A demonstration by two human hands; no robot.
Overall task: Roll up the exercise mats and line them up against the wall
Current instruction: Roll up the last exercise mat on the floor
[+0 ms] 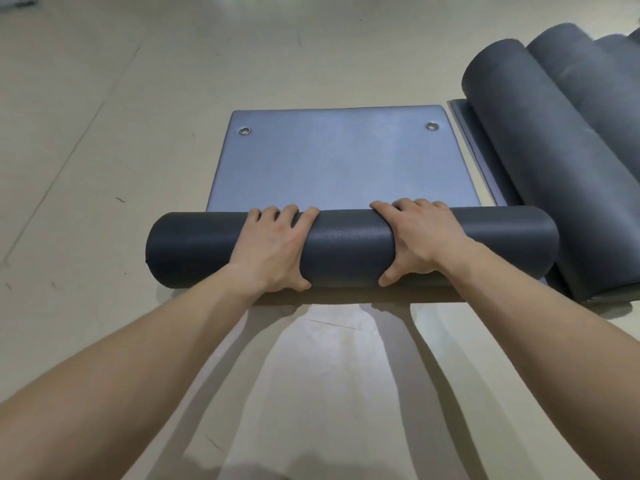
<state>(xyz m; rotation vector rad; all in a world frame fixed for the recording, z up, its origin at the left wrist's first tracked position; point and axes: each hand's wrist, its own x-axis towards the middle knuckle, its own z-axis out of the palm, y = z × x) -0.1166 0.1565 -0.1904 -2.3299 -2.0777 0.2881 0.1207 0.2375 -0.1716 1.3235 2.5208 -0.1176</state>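
As we are pressing down on the rolled part of the grey exercise mat [346, 249], our left hand [272, 249] and right hand [420, 240] are both clasping it, fingers curling over its far side and thumbs tucking under its near side. Just beyond our fingertips, the unrolled stretch of the mat is lying flat on the pale floor [104, 150], with two metal eyelets [244, 130] sitting at its far corners. Out past our right hand, other rolled mats [540, 150] are lying side by side, the nearest just beside the end of our roll.
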